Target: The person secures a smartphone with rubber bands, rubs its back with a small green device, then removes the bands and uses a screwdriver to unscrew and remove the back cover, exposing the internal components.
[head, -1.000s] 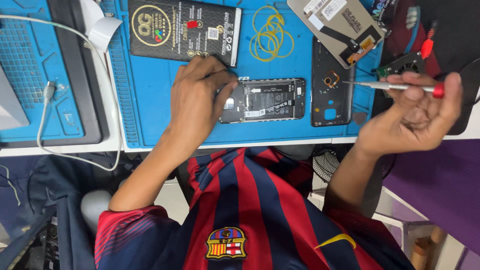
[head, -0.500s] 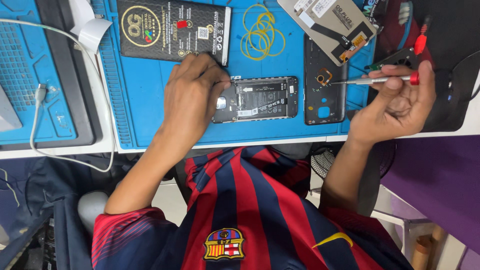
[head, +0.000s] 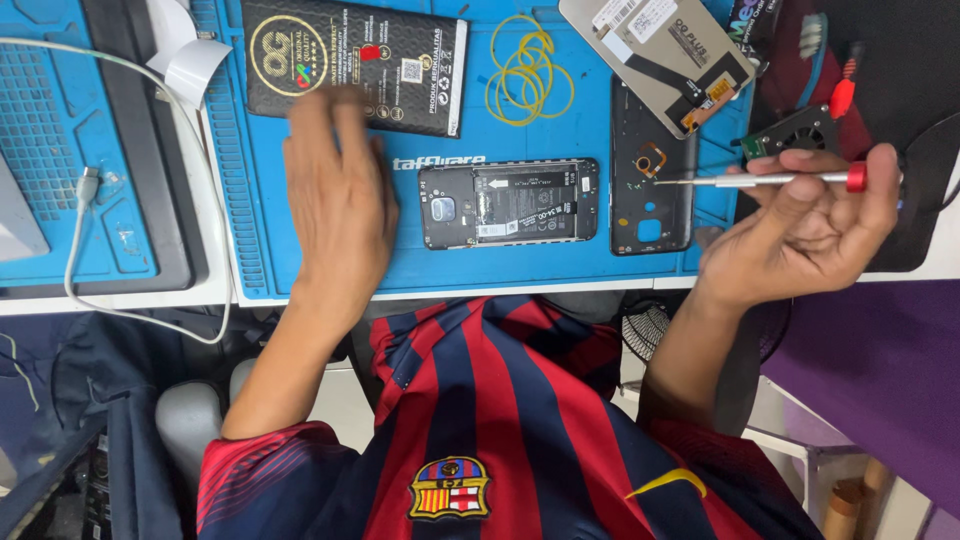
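the blue work mat (head: 300, 250) covers most of the bench, with a second blue mat (head: 60, 150) on a grey tray to the left and a white cable (head: 75, 250) looping across it. near the top of the work mat lies a black flat package with a gold round mark (head: 355, 65), and right of it a loose heap of yellow rubber bands (head: 528, 70). at the top right a phone screen panel (head: 672, 55) lies tilted, its corner over the black back cover (head: 650, 170), which lies flat on the mat. between the back cover and the left hand (head: 340, 200) sits the opened phone (head: 510, 203), lying lengthwise with its battery and camera showing, nothing on top of it. the left hand hovers flat over the mat just left of the phone, fingers spread and blurred, gripping nothing; its fingertips overlap the lower edge of the black package and it is clear of the phone. the right hand (head: 805, 225) is raised at the mat's right edge, fingers closed around a slim screwdriver (head: 760, 180) with a red end cap, the shaft lying level and its tip reaching over the back cover. behind that hand a small black fan (head: 795, 130) and a red-handled tool (head: 845, 90) rest on a dark pad. half a second ago the left hand lay on the phone's left end; now it has drawn off to the left, leaving the whole phone in view, while the right hand keeps the screwdriver in much the same hold.
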